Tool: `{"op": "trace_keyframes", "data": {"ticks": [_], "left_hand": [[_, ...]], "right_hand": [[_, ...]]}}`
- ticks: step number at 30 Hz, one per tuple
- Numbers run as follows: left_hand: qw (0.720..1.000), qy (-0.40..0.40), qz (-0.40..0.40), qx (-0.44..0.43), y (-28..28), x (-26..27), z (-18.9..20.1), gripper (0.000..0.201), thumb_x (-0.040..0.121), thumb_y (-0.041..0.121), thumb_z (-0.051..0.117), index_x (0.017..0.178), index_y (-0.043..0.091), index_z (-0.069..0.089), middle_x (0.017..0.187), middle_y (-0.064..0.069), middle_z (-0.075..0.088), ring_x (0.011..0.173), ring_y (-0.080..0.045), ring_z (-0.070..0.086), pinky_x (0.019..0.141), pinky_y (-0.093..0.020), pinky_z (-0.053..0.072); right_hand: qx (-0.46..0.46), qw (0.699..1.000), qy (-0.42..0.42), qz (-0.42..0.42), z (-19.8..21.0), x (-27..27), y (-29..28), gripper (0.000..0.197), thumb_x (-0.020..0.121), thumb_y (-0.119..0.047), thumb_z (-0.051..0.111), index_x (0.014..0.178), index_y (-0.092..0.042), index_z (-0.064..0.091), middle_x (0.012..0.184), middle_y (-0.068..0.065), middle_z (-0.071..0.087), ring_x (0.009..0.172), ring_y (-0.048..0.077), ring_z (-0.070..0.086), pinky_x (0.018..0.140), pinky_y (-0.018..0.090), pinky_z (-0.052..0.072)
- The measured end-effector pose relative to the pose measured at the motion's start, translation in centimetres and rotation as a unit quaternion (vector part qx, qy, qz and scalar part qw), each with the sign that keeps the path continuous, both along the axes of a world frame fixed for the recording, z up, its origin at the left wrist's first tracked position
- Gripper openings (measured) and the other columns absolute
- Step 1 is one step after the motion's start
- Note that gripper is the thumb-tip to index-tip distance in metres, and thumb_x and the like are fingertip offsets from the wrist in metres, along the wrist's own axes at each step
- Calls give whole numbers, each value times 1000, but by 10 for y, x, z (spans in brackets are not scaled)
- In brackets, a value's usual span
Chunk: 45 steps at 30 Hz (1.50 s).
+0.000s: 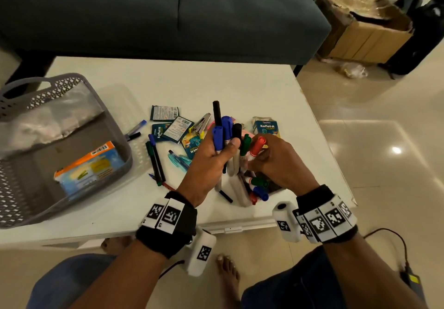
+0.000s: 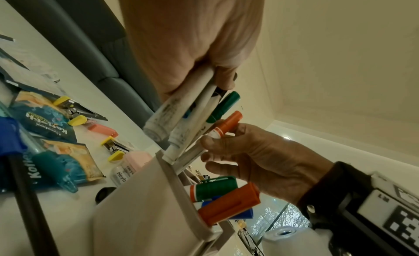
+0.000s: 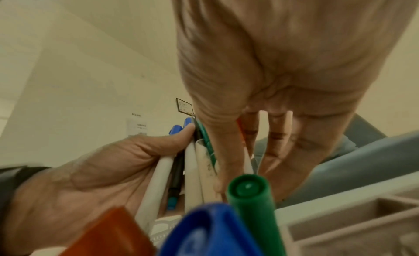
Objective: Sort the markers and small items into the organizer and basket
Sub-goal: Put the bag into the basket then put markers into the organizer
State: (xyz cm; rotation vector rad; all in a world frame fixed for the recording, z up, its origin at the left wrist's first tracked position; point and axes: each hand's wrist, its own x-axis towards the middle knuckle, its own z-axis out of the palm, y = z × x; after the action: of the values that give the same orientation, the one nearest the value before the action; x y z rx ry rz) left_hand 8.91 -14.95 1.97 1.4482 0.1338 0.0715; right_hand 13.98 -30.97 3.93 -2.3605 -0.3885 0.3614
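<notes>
My left hand (image 1: 222,151) grips an upright bundle of markers (image 1: 224,128) with blue and black caps, just above the white organizer (image 1: 241,192). My right hand (image 1: 258,156) pinches a red-capped marker (image 1: 256,145) beside the bundle; a green-capped marker (image 1: 245,145) stands between them. In the left wrist view the bundle's white barrels (image 2: 181,120) point down at the organizer (image 2: 147,206), which holds green (image 2: 213,188) and red (image 2: 229,204) markers. The grey basket (image 1: 115,126) at left holds a box and a plastic bag.
Loose pens (image 1: 156,162), Koflet-H sachets (image 1: 265,126), a stapler (image 1: 203,122) and a pink eraser (image 2: 102,130) lie on the white table (image 1: 216,82). A dark sofa (image 1: 168,13) stands behind the table. The table's near edge is just under my wrists.
</notes>
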Motion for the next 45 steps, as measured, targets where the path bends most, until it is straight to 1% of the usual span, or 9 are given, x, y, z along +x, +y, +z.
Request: {"op": "trace_keyframes", "data": {"ticks": [10, 15, 18, 22, 25, 31, 35, 43, 45], "left_hand": [[996, -7, -36, 79, -11, 2, -12, 22, 98, 16, 57, 110, 32, 49, 99, 6, 59, 83, 14, 56, 77, -2, 42], [996, 1, -36, 80, -15, 6, -14, 24, 98, 20, 58, 114, 34, 47, 101, 9, 59, 91, 6, 58, 79, -3, 42], [996, -1, -31, 79, -15, 6, -13, 23, 98, 20, 58, 117, 29, 48, 102, 5, 60, 93, 0, 59, 82, -7, 45], [997, 8, -29, 72, -13, 3, -13, 26, 98, 21, 57, 121, 26, 48, 107, 4, 60, 103, -10, 60, 84, -9, 45], [997, 13, -24, 75, -15, 2, -14, 28, 98, 21, 56, 124, 24, 48, 112, 1, 60, 106, -12, 59, 81, -4, 44], [996, 14, -22, 84, -15, 5, -12, 33, 99, 20, 55, 130, 19, 47, 112, 0, 61, 103, -11, 59, 73, 2, 41], [997, 14, -21, 79, -13, 5, -14, 29, 99, 20, 56, 126, 20, 49, 110, -6, 60, 102, -19, 58, 77, -7, 43], [998, 23, 47, 43, -2, 6, -13, 18, 100, 21, 54, 114, 29, 48, 87, 7, 57, 72, 5, 59, 65, -6, 45], [998, 31, 43, 41, 0, 7, -13, 17, 100, 22, 54, 115, 27, 48, 89, 2, 59, 78, -8, 61, 69, -16, 47]], "right_hand": [[-184, 971, -69, 139, -15, 0, -4, 23, 89, -15, 63, 112, -13, 58, 105, 1, 63, 93, 23, 62, 74, 30, 48], [-73, 994, 23, 77, 15, 3, -30, 52, 87, -14, 67, 133, -32, 49, 106, -17, 61, 93, 8, 65, 84, 33, 56], [-85, 990, 51, 104, 26, -4, -38, 56, 78, -39, 77, 125, -43, 47, 110, -18, 60, 95, 5, 65, 87, 40, 56], [-166, 970, 82, 155, 17, -21, -24, 107, 55, -56, 88, 135, -39, 18, 139, -9, 38, 122, 15, 50, 100, 42, 50], [-187, 972, 51, 137, 11, -30, -18, 113, 51, -52, 91, 131, -39, 13, 137, -4, 34, 123, 21, 48, 97, 43, 52], [-164, 981, 0, 101, 13, -37, -11, 89, 66, -34, 87, 126, -29, 22, 127, -3, 43, 106, 19, 56, 85, 32, 56], [-160, 984, -49, 60, 21, -33, -12, 44, 82, -28, 75, 115, -25, 46, 107, -9, 55, 82, 8, 55, 62, 10, 38], [-38, 992, -116, -22, 6, -25, -4, 17, 84, -24, 76, 95, -27, 63, 99, -11, 65, 82, 6, 66, 68, 26, 55], [-33, 991, -129, -20, 2, -21, -2, 16, 86, -29, 73, 99, -27, 63, 101, -11, 65, 86, 9, 65, 73, 32, 55]]}}
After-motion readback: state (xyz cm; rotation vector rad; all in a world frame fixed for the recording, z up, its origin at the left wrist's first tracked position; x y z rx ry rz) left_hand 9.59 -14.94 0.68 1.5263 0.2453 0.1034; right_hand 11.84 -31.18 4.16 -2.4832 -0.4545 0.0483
